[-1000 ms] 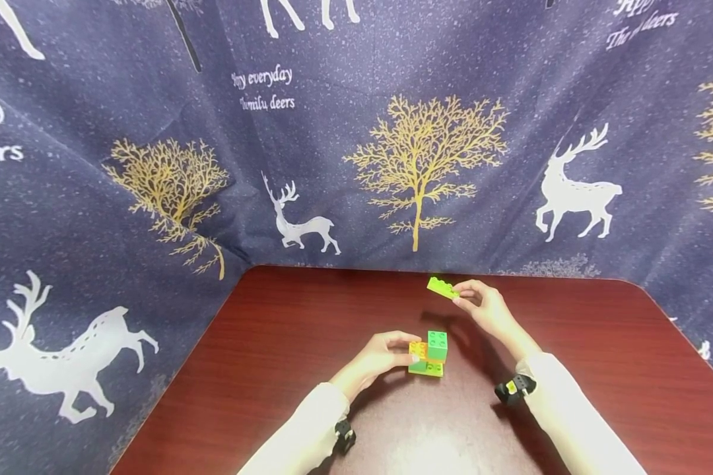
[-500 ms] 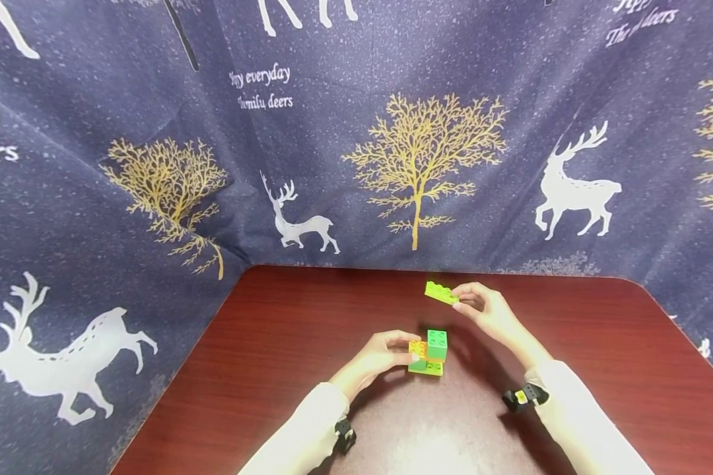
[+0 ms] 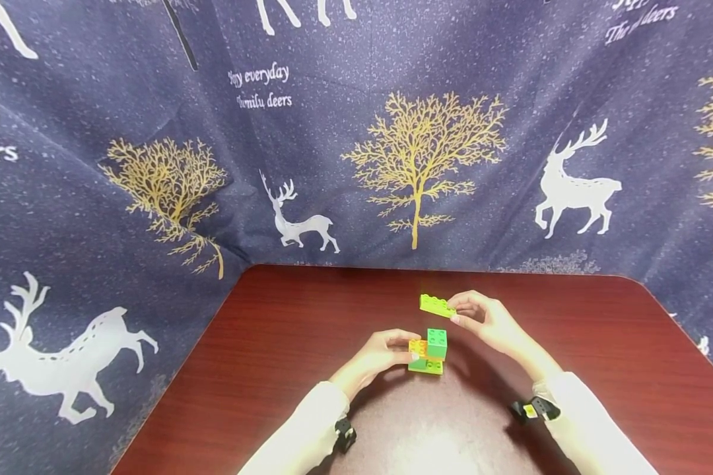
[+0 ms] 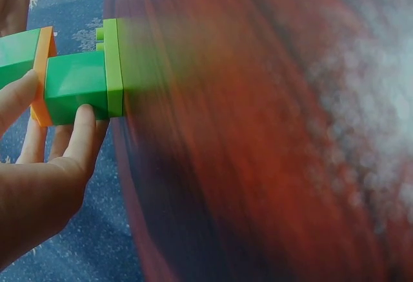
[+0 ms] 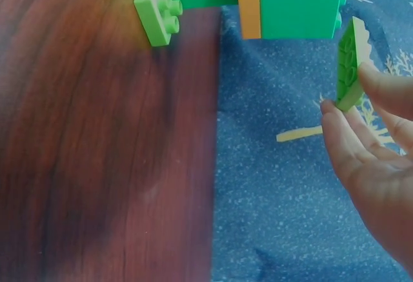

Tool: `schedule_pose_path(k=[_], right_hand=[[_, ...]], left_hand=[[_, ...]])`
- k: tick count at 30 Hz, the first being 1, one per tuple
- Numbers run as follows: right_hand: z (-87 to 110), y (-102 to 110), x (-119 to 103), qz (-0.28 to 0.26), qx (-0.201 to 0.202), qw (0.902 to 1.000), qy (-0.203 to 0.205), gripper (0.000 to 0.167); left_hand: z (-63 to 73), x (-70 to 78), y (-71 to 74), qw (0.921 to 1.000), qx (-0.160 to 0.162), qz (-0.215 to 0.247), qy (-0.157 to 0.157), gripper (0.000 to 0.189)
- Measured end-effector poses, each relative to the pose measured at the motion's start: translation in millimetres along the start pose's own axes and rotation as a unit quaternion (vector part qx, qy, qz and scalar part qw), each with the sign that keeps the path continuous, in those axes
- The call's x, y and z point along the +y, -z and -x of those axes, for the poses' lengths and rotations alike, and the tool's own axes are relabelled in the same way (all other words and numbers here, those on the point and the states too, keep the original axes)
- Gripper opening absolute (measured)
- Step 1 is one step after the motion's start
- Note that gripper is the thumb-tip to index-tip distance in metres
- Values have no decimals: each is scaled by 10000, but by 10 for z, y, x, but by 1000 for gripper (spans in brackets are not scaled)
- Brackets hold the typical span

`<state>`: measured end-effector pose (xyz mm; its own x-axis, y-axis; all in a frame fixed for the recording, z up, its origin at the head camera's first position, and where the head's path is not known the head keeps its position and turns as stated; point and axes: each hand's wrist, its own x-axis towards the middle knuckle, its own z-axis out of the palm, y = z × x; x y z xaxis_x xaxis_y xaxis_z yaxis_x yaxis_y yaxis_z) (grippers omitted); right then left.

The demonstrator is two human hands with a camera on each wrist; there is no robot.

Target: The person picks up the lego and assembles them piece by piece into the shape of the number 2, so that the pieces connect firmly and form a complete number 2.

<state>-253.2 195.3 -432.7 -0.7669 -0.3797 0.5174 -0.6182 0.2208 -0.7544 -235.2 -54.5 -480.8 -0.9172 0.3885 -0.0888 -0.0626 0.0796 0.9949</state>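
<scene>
On the table stands a stack of toy building bricks. A flat lime base brick is at the bottom, then a green brick, an orange plate and an upper green brick. My left hand grips this stack from the left, its thumb at the orange plate and its fingers about the lower green brick. Above and behind the stack, my right hand pinches one end of a flat lime brick. The hollow underside of that brick faces the stack in the right wrist view; the two are apart.
The reddish-brown wooden table reflects a bright glare near its front. Behind and beside it hangs a dark blue cloth printed with deer and golden trees. Each wrist wears a small black camera.
My right hand has come nearer and lower with the lime brick, slightly leftward, closer to the stack, and the brick lies flatter. The left hand and the stack stay in place.
</scene>
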Motion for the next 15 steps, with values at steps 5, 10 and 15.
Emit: schedule_pose_path(k=[5,10,15], right_hand=[[66,-9,-34,159,-171,9997,14,23],[124,-39,-55,154,-379,9990,164,23],[158,-65,-66,18,-517,9978,410,24]], left_hand=[[5,0,2,10000,-12,3,-33,36],[18,26,-3,10000,-24,-9,-79,36],[15,37,-8,10000,-32,14,-72,35]])
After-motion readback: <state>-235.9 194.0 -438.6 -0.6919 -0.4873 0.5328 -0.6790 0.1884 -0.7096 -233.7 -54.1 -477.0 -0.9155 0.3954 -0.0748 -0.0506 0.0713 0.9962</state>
